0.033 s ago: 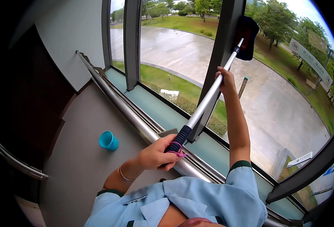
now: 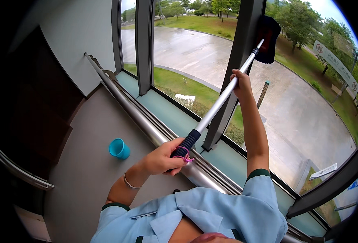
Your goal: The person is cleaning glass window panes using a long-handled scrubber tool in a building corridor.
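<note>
A long silver telescopic pole (image 2: 218, 104) slants up and away from me to the right. My left hand (image 2: 165, 158) is wrapped round its black ribbed grip (image 2: 191, 138), where a pink cord loop (image 2: 182, 154) is tied. Farther up, my right hand (image 2: 240, 83) grips the silver shaft, its fingers partly hidden. At the far end sits a dark, flat cleaning head (image 2: 268, 40) with a reddish middle. It lies against the window glass beside a grey upright frame post (image 2: 243, 48); exact contact is hard to tell.
A metal handrail (image 2: 140, 115) runs along the windows, under my left arm. On the floor left of it stands a turquoise bucket (image 2: 119, 149). Dark wooden panels or doors (image 2: 37, 93) with a metal handle (image 2: 23, 172) are at the left. Outside are paving and trees.
My left hand and the grip end of the pole have shifted slightly left. The cleaning head stays at nearly the same place by the post. The view has moved a little.
</note>
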### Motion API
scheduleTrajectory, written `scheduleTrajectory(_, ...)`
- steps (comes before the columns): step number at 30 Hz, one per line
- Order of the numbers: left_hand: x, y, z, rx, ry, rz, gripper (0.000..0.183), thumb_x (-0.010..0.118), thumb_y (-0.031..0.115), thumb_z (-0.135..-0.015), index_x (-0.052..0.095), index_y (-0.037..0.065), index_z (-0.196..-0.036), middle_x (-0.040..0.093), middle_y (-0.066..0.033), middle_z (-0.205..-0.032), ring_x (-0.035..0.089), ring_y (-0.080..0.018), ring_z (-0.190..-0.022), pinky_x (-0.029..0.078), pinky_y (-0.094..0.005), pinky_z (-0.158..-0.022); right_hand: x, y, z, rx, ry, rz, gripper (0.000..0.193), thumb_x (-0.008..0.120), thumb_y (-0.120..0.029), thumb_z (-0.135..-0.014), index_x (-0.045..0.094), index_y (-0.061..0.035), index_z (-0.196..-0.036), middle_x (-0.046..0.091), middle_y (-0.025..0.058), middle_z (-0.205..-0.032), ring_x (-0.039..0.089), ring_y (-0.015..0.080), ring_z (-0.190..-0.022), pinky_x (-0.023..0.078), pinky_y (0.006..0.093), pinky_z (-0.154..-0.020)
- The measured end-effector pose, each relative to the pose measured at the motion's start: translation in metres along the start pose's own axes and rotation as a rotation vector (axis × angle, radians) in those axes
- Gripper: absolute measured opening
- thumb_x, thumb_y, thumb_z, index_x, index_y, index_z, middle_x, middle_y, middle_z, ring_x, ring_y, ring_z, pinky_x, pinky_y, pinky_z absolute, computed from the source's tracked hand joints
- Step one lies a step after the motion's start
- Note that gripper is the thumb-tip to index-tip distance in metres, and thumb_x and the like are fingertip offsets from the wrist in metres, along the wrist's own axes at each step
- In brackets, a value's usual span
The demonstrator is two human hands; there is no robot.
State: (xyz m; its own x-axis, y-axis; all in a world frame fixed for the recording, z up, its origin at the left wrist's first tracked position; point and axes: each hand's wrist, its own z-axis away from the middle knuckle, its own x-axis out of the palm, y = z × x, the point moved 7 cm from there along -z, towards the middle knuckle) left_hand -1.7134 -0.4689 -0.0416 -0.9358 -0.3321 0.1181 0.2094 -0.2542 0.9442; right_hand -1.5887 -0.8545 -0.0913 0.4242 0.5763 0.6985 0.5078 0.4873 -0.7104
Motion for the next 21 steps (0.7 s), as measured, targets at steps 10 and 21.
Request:
scheduleTrajectory(10,-0.056,0.005,0.009,0.287,0.352,-0.995,0.065,0.058,0.002,-0.077,0.037,0.009,-0.138,0.059,-0.0195,-0.092,0.058,-0.0351,-0.068,0.050,-0.0389,-0.064,0.032,0.011,0.025,-0.143,-0.177,-0.449,0.012,0.054,-0.008,-0.086,0.046,-0.0111,-0.093,0.045,0.0039,-0.056,0.044,0.0195,-0.041,0.035,0.0358,-0.040)
scheduleTrajectory(21,-0.049,0.056,-0.019,0.453,0.738,-1.761,0.062,0.070,0.001,-0.069,0.055,0.014,-0.127,0.058,-0.0094,-0.079,0.061,-0.0298,-0.065,0.048,-0.0388,-0.056,-0.044,0.004,0.024,-0.128,0.110,-0.481,0.029,0.055,-0.018,-0.090,0.043,-0.0121,-0.064,0.044,0.0008,-0.052,0.049,0.0173,-0.044,0.042,0.0371,-0.044)
